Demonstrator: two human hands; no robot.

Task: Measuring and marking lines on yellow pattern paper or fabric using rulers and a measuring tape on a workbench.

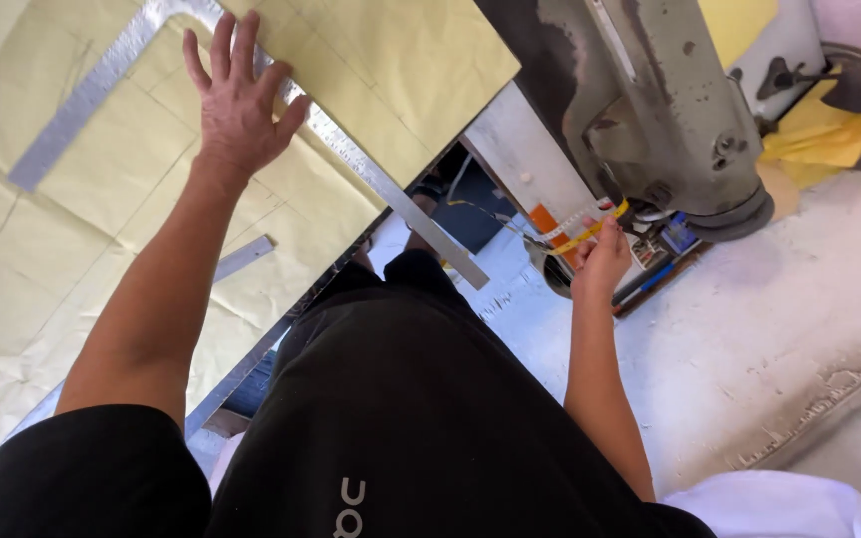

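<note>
1. the pale yellow paper (102,219) lies spread over the worktop (236,374), creased and already carrying faint ruled lines, so some marking-out looks done; no cut edge or finished piece shows.
2. a metal l-square (351,164) lies on the paper, its long arm running past the worktop edge; a shorter metal strip (243,257) lies nearer the person.
3. the left hand (241,105) is flat and spread wide, fingers splayed, pressing down on the square and paper; it grips nothing.
4. the right hand (602,261) reaches away to the grey sewing machine (670,110), its grip pinched narrow on a yellow tape measure (590,231) that lies by a small tray of bits (662,249).
5. judged from this, measuring is still in hand.
</note>
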